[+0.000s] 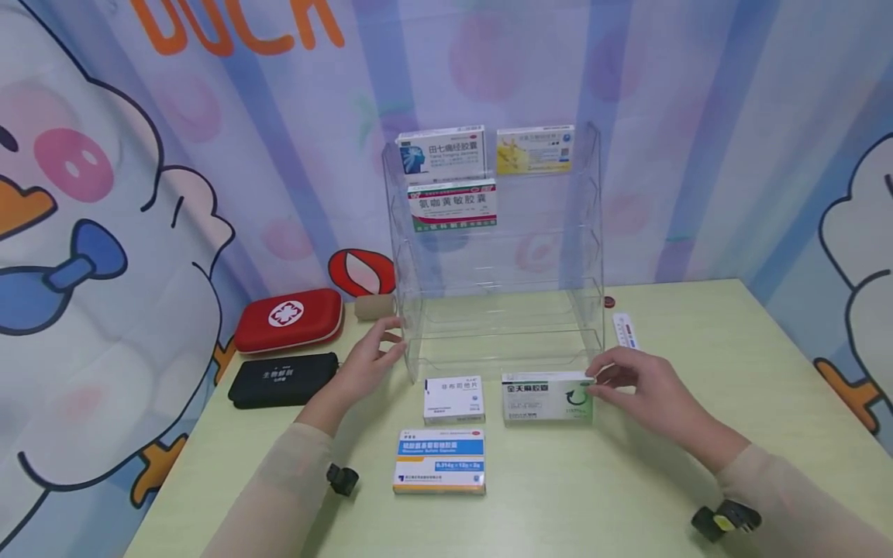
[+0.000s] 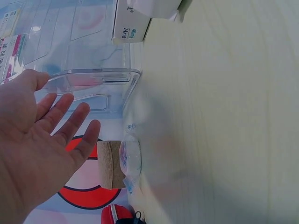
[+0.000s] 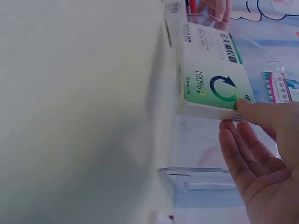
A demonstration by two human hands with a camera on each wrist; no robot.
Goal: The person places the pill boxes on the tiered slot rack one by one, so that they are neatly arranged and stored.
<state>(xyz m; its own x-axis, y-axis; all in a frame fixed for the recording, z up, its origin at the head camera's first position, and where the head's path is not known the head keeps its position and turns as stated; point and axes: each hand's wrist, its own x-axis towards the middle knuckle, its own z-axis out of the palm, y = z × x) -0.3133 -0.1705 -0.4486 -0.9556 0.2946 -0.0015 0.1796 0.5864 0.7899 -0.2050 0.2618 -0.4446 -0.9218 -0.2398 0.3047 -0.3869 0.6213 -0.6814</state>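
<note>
My right hand pinches one end of a white-and-green medicine box in front of the clear acrylic rack. In the right wrist view, its thumb lies on the box's corner by the curved arrow, and the fingers are at the end face. At the rack's lower left side is my left hand, fingers loosely spread and holding nothing. The left wrist view shows its thumb at the rack's edge; contact is hard to tell. A small white medicine box and a blue, white and orange one lie nearer the front.
On the rack's upper tiers stand a blue-and-white box, a yellow-and-white box and a green-and-red box. A red first-aid case, black pouch and tan bandage roll lie left. A thermometer-like strip lies right.
</note>
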